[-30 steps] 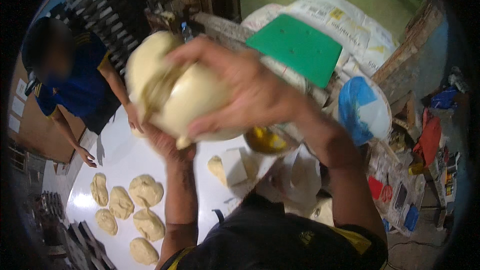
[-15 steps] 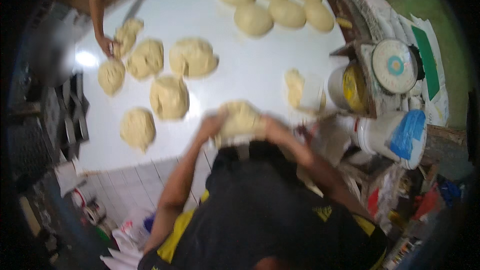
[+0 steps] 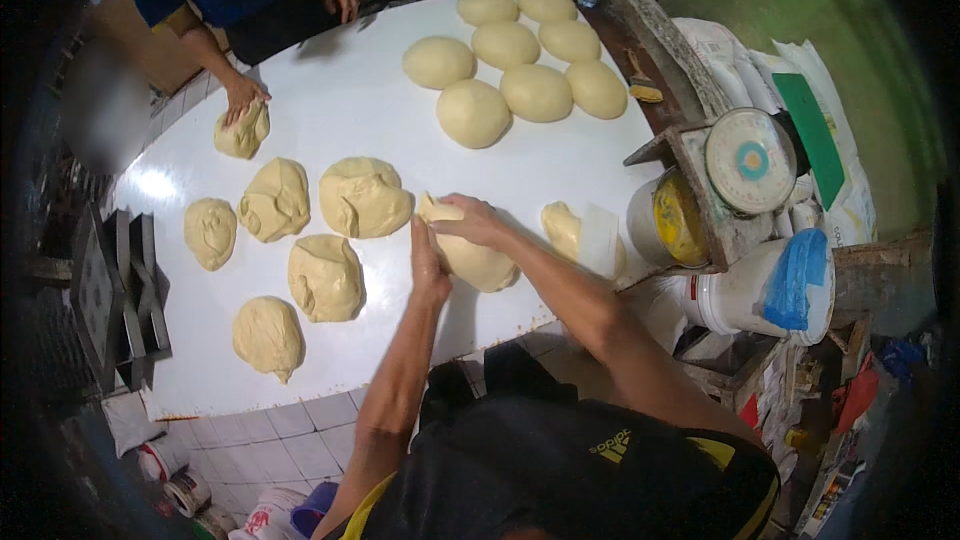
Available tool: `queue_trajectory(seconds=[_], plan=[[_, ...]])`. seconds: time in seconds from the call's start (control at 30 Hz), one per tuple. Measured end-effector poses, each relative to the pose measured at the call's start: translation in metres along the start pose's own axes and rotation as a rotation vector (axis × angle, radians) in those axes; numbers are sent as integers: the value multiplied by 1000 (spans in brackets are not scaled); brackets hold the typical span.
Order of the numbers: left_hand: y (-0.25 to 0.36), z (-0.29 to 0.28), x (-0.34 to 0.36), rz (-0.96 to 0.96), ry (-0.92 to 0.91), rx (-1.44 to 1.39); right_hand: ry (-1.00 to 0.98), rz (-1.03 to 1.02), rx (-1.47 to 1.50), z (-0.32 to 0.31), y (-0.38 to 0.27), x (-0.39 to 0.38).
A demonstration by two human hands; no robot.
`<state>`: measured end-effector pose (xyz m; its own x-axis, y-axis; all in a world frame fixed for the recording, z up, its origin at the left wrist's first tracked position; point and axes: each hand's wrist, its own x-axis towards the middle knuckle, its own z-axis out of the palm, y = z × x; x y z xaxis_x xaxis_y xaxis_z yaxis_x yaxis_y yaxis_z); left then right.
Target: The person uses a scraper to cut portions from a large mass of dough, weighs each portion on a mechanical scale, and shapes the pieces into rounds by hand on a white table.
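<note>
- Surface (image 3: pixel 350 90): white, round-cornered, crowded. The worked dough piece (image 3: pixel 478 258) lies near the near-right edge; a hard push toward the person could slide it off onto the tiled floor (image 3: pixel 270 430).
- Rough dough lumps (image 3: pixel 363 196) lie just beside the worked piece on its left; a roll that way could weld the two.
- Smooth dough balls (image 3: pixel 537 90) sit well apart at the far side; low risk.
- Yellow-filled bucket (image 3: pixel 672 222) and scale (image 3: pixel 750 160) stand near the right elbow; a wide swing could knock them.
- Left hand (image 3: pixel 428 265): flat, fingers together, pressed against the piece's left side.
- Right hand (image 3: pixel 470 222): curled over its top, gripping; uneven pressure may tear it.
- Co-worker's hand (image 3: pixel 243 100) presses another lump (image 3: pixel 241 132), well apart.
</note>
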<state>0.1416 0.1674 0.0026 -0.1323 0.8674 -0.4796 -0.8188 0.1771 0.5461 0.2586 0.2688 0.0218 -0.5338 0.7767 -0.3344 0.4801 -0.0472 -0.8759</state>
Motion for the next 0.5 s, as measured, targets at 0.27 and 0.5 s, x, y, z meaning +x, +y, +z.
queue_trajectory(seconds=[0.27,0.5], plan=[[125,112,-75,829,-205,941,440,-716,-107,-35,-108,-87],[-33,-94,-95,78,20,1619,-218,45,-361,45,82,-162]])
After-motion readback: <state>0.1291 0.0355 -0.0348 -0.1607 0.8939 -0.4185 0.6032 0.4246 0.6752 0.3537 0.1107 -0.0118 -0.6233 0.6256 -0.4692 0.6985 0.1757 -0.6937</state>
